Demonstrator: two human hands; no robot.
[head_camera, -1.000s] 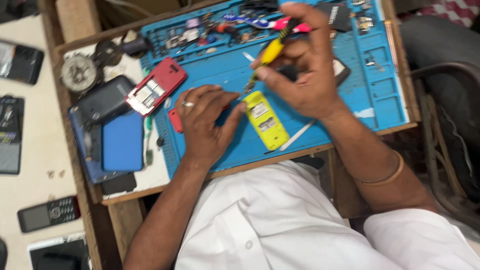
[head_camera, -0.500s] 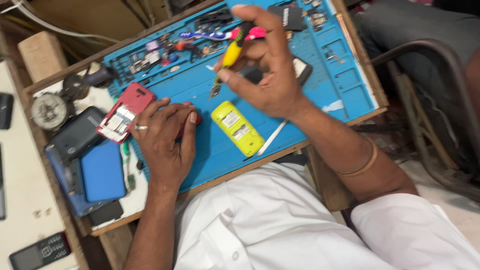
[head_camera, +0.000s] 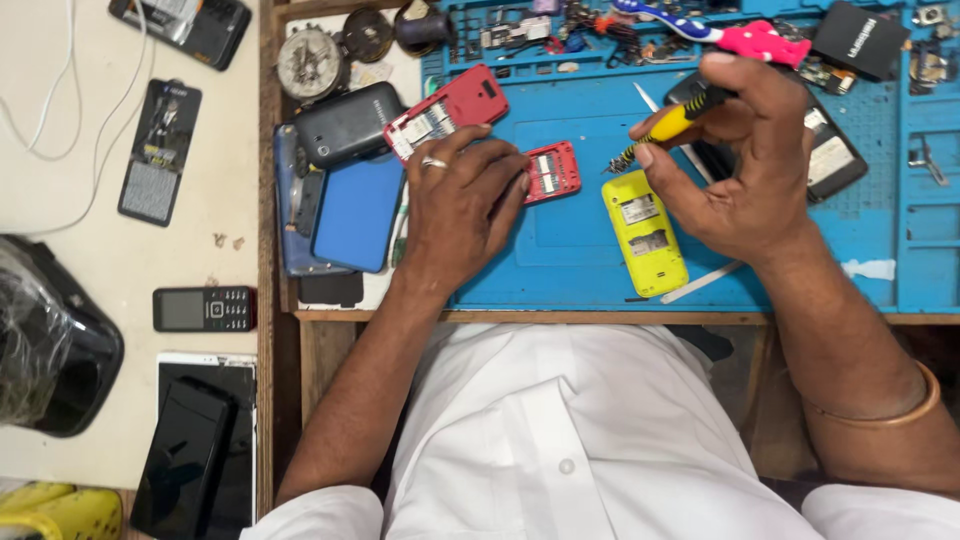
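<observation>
Your left hand (head_camera: 462, 205) lay flat on the blue mat (head_camera: 560, 250), fingers spread and loose, gripping nothing; the fingertips rested on one small red phone part (head_camera: 552, 171), pinning it to the mat. Your right hand (head_camera: 735, 165) was closed around one yellow-handled screwdriver (head_camera: 668, 127), pinched between thumb and fingers, tip pointing down-left into the gap between the red part and the yellow phone (head_camera: 644, 232). The tip touched neither as far as I could tell. One yellow phone lay back-up on the mat with its cover off, just below the right hand, with one thin white stick (head_camera: 700, 284) beside its lower end. Red pieces counted two: the small part under your fingers and one larger red phone shell (head_camera: 447, 110) just above your left hand, tilted. One ring (head_camera: 433, 162) was on your left hand and one bangle (head_camera: 880, 410) on your right wrist. Left of the mat sat one dark grey phone (head_camera: 349, 123), one blue phone (head_camera: 357, 211) and one round metal part (head_camera: 309, 63). One pink-handled toothbrush (head_camera: 740, 38) lay along the top of the mat, near a clutter of small parts too small to count. On the pale table (head_camera: 90, 260) to the left were one black keypad phone (head_camera: 204, 308), one black smartphone (head_camera: 183, 457) and one white cable (head_camera: 95, 90).
</observation>
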